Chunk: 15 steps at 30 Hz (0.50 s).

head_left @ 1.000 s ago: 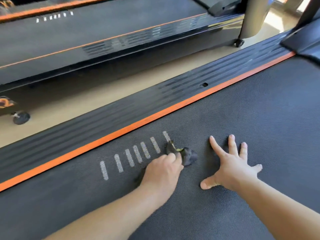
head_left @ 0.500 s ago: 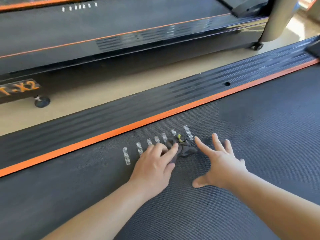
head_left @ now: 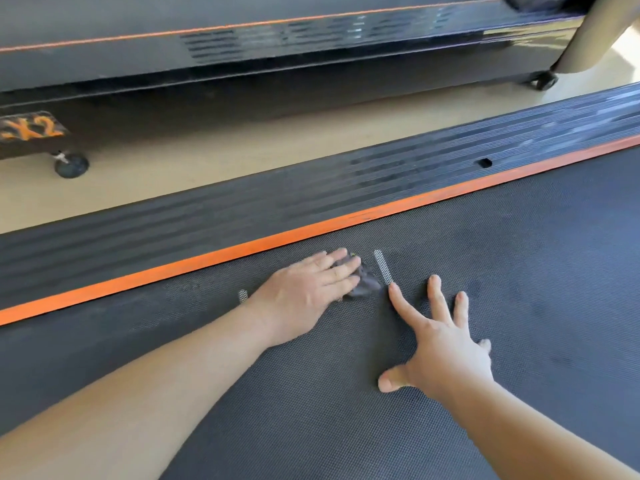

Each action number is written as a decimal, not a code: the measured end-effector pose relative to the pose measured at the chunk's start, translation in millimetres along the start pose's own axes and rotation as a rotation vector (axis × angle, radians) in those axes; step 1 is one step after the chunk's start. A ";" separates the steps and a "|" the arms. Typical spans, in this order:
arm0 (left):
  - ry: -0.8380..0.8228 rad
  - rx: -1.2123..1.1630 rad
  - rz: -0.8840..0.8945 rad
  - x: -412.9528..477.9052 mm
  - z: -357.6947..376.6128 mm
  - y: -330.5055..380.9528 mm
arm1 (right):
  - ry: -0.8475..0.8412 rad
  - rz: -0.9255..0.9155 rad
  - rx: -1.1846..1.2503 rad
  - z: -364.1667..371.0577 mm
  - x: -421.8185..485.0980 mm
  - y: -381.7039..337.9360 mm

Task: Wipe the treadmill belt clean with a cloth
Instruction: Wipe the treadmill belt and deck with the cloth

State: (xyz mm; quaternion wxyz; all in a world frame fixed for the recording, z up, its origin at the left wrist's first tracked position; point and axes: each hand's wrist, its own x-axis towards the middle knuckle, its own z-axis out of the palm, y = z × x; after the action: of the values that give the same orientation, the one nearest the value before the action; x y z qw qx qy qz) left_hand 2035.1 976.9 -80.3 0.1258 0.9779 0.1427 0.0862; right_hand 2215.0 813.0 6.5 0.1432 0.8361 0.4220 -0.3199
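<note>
The dark textured treadmill belt [head_left: 519, 258] fills the lower right of the view. A small dark crumpled cloth [head_left: 365, 284] lies on it near the orange edge stripe. My left hand [head_left: 304, 292] presses flat on the cloth with straight fingers, covering most of it and most of the white dash marks [head_left: 382, 266]. My right hand [head_left: 440, 337] rests on the belt just right of the cloth, fingers spread and straight, holding nothing.
An orange stripe [head_left: 242, 249] and a ribbed black side rail [head_left: 311, 199] border the belt on the left. Beyond a strip of beige floor [head_left: 207, 147] stands a second treadmill [head_left: 242, 57] on small wheels [head_left: 71, 165].
My left hand has pushed the cloth up toward the orange stripe, its fingers flattening over it and hiding the white dashes. My right hand stayed spread on the belt.
</note>
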 end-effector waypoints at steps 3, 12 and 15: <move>0.146 -0.085 -0.387 -0.7 5.4 19.0 | 0.019 -0.006 -0.010 0.2 1.1 0.7; 0.056 -0.019 -0.271 -22.3 -0.8 21.5 | 0.030 -0.013 -0.005 -1.9 -2.8 -0.6; 0.091 -0.095 -0.250 -53.5 11.8 76.5 | 0.041 -0.018 0.012 -0.7 -4.1 -0.7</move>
State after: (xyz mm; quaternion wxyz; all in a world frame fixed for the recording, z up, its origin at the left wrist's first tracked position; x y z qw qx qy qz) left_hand 2006.7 887.3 -77.9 0.1750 0.9406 0.2647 0.1210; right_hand 2213.0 811.3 9.8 0.1266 0.8395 0.4302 -0.3068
